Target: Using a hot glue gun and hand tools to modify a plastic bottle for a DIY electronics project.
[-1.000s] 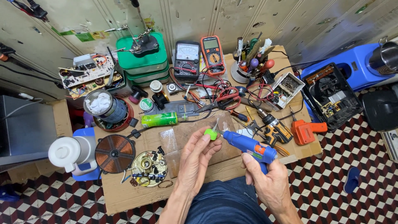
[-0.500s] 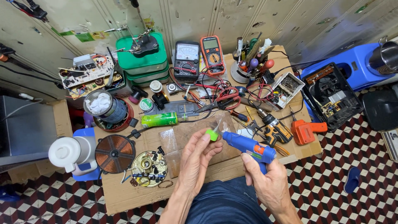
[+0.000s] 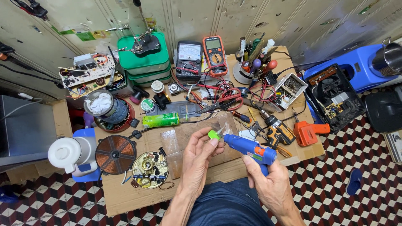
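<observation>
My left hand (image 3: 200,157) pinches a small bright green part (image 3: 213,134) between thumb and fingers above the cardboard-covered table (image 3: 125,196). A blue hot-glue gun (image 3: 250,149) with an orange trigger is gripped in my right hand (image 3: 268,184). Its nozzle points left and touches the green part. Both hands hover over a clear plastic sheet (image 3: 184,138) near the table's front edge, just above my blue-trousered lap.
A green can (image 3: 161,120), copper coil disc (image 3: 115,154), round brass mechanism (image 3: 149,169), white jug (image 3: 71,155), circuit board (image 3: 88,75), green tubs (image 3: 143,56), two multimeters (image 3: 203,56), tool cup (image 3: 251,67), cordless drill (image 3: 276,127) and orange tool (image 3: 307,133) crowd the table. A blue appliance (image 3: 339,79) stands to the right.
The glue gun's nozzle has stayed against the green part; my left hand has shifted its fingers only slightly. Everything on the table is where it was.
</observation>
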